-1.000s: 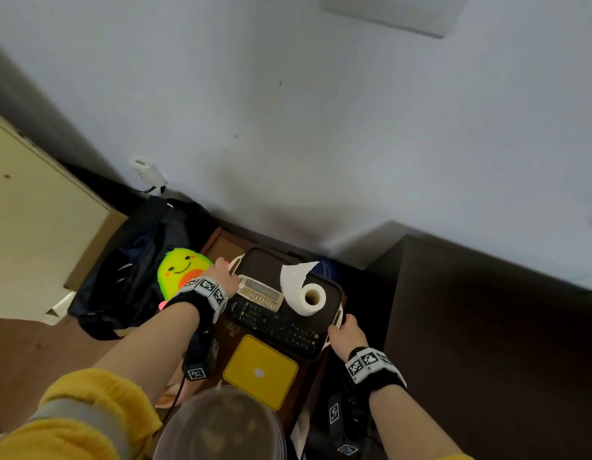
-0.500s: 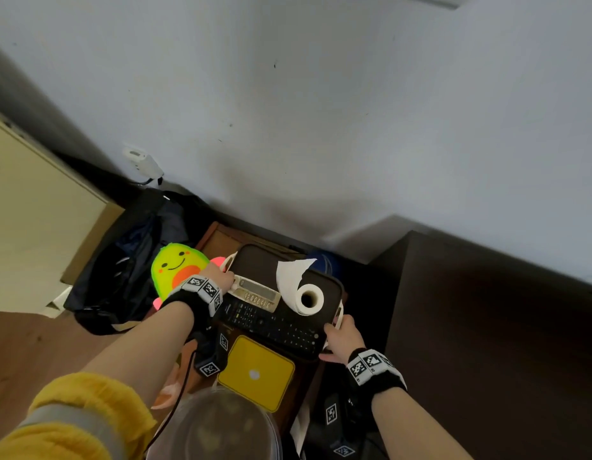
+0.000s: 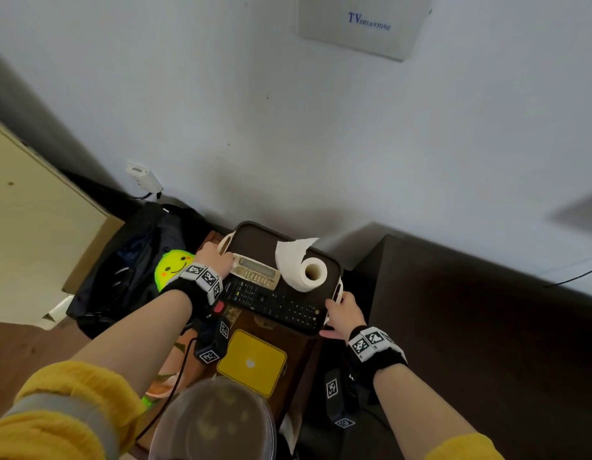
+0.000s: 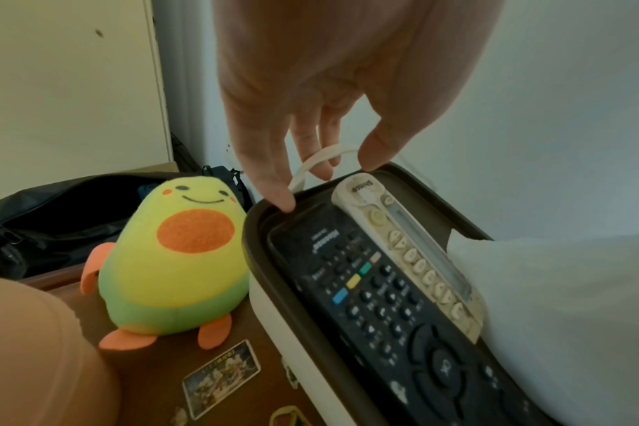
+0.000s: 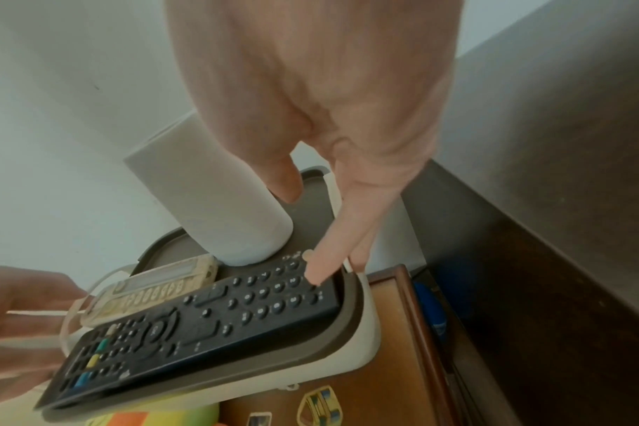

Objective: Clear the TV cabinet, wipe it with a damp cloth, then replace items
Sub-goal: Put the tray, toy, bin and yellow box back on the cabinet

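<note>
A tray (image 3: 255, 237) with a dark top and white sides carries a black remote (image 3: 274, 303), a beige remote (image 3: 258, 272) and a white paper roll (image 3: 301, 270). My left hand (image 3: 215, 257) grips the tray's left handle. In the left wrist view its fingers (image 4: 310, 144) curl through the white handle loop, with the thumb on the tray rim (image 4: 252, 230). My right hand (image 3: 344, 310) grips the right handle. In the right wrist view its index finger (image 5: 332, 236) lies over the black remote's (image 5: 208, 322) end. The dark TV cabinet (image 3: 470, 327) stands to the right.
Beneath the tray is a brown case (image 4: 165, 374) with stickers, bearing a yellow-green plush toy (image 3: 172, 265) and a yellow square box (image 3: 251, 363). A black bag (image 3: 128, 260) lies to the left, by a cream panel. A clear dome (image 3: 215, 423) sits nearest me.
Both hands have kept their hold on the tray's handles. The tray has shifted slightly away from me, toward the wall, and the head view has tilted upward.
</note>
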